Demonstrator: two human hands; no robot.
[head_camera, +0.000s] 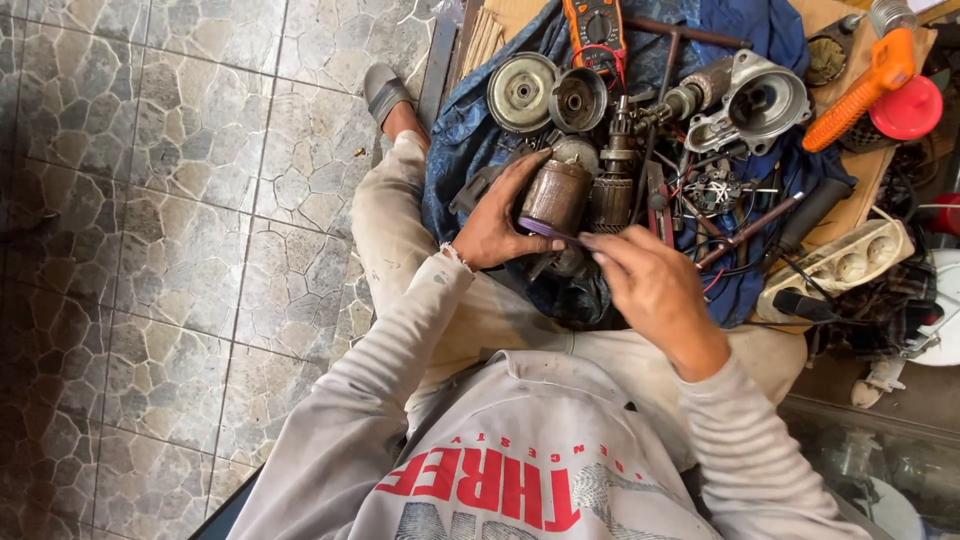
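My left hand (497, 217) grips a rusty brown metal cylinder (555, 196), a motor housing, held over a blue cloth (470, 130). My right hand (652, 288) pinches a thin dark strip at the cylinder's lower rim, fingertips touching the edge. A grooved armature (612, 190) with a shaft stands just right of the cylinder. Both sleeves are grey and striped.
On the cloth lie two round metal covers (545, 95), a silver motor end housing (760, 100), an orange multimeter (594, 25), an orange-handled tool (868, 85), a red lid (908, 108), rods and wires. A white power strip (840, 262) sits at right. Tiled floor (150, 250) spreads left.
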